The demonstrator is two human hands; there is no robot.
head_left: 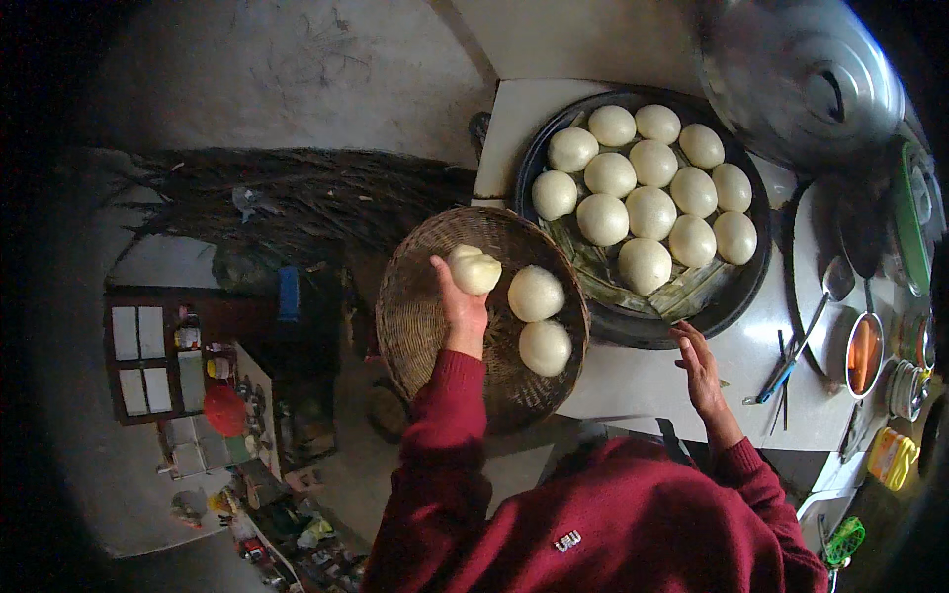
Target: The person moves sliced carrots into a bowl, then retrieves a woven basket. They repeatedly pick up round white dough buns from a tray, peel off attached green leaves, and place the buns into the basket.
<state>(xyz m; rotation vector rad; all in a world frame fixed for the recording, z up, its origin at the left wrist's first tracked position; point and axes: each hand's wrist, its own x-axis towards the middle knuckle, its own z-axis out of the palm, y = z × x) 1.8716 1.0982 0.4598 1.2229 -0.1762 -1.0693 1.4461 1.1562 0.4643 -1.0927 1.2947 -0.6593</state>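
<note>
A steamed bun (474,270) with an uneven, lobed surface rests in my left hand (465,311), held over a round woven basket (415,244). Inside that basket, two smooth round buns (535,293) sit side by side to the right of my hand. My right hand (699,370) is empty, its fingers apart, by the near rim of a large dark round pan (600,335). Several white buns (651,213) fill most of this pan, lying on broad, dull green leaves (612,287). At the pan's near side some leaf and dark metal show bare.
A large metal lid (808,81) leans at the back right. On the white-tiled counter (630,385) lie a ladle with a blue handle (778,382) and dark chopsticks (784,400). A bowl of carrots (862,352) stands further right. Brushwood (311,193) is piled along the left wall.
</note>
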